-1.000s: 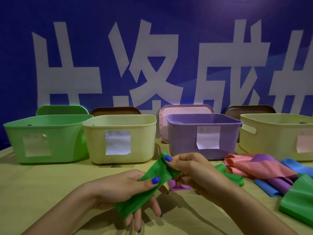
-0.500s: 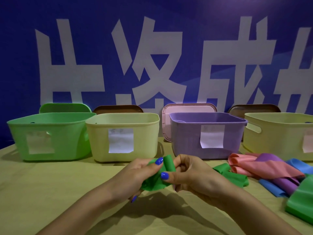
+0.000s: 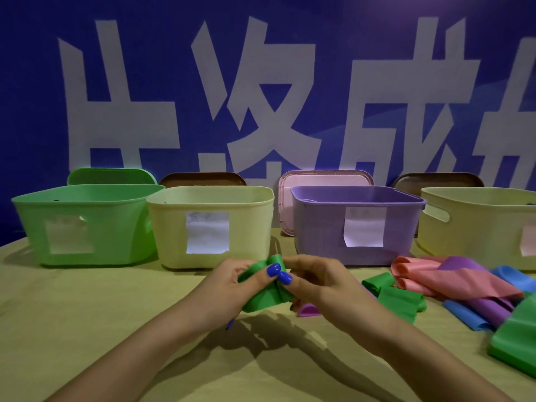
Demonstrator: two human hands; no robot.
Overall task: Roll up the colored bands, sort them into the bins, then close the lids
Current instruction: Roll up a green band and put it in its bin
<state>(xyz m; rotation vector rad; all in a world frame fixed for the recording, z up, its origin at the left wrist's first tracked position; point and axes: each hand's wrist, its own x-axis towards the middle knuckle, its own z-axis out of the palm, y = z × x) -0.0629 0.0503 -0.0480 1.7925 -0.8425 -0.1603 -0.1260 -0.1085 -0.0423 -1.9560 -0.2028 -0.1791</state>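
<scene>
Green band (image 3: 265, 297) between both pinching hands

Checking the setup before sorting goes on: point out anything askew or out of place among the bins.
The note on the purple bin hangs slightly crooked, with its lower left corner cut away. The green bin's label looks torn at its top right. Otherwise nothing stands out.

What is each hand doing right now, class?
Left hand: closed on the green band, thumb pinching it.
Right hand: closed on the same green band, pinching its other side.
</scene>
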